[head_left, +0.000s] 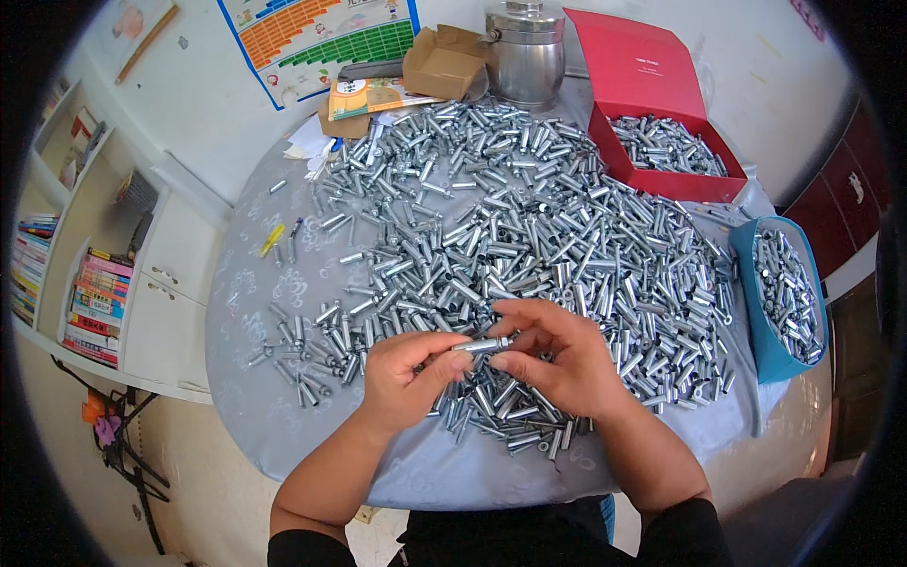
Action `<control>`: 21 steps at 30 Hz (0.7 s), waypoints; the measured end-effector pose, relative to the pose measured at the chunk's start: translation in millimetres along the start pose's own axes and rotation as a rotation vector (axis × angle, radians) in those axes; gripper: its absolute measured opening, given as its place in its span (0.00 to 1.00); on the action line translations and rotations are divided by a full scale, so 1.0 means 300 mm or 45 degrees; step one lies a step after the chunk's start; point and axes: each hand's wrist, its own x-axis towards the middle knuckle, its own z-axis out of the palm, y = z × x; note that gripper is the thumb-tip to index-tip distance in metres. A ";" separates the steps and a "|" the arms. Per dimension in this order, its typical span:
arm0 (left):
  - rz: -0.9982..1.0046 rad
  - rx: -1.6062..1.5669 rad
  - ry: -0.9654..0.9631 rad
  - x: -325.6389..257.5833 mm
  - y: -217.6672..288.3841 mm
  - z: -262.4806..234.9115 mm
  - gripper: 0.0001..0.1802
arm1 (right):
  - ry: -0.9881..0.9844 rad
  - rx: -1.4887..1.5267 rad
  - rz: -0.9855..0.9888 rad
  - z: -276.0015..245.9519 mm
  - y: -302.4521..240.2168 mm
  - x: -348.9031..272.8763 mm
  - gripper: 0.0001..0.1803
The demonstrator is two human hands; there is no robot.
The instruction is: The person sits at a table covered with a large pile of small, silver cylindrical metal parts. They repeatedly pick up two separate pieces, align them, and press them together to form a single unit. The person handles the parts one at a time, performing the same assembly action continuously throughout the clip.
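Both hands pinch one small metal tube (482,345) together, left hand (408,369) and right hand (553,359), at 6 o'clock of the heap (529,227); looks mid-assembly, and next probably needs steady alignment.

Left grip (404,370): my bare hand, no glove, no ring that I can see.
Right grip (556,357): bare hand, likewise unadorned.
Forearms: bare from wrist to near the elbow.
Sleeves: black fabric, ending above both elbows.
Torso: dark garment at the lower edge.
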 end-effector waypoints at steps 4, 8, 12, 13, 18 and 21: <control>0.079 0.229 0.005 -0.005 0.009 0.010 0.07 | -0.137 -0.039 0.353 -0.021 -0.014 -0.006 0.11; 0.042 0.120 0.057 -0.003 0.018 0.030 0.08 | -0.065 -0.118 -0.239 -0.031 0.043 0.002 0.09; 0.009 0.089 0.079 0.003 0.028 0.032 0.09 | -0.108 0.050 0.323 -0.035 -0.027 0.002 0.11; 0.005 0.084 0.084 0.006 0.035 0.033 0.09 | -0.098 0.118 0.262 -0.037 -0.019 0.002 0.11; -0.349 -0.191 0.099 0.051 0.074 0.059 0.10 | 0.010 0.277 0.174 -0.043 -0.014 0.010 0.09; -0.433 -0.262 0.097 0.074 0.092 0.080 0.11 | 0.007 0.164 0.246 -0.073 -0.009 0.017 0.10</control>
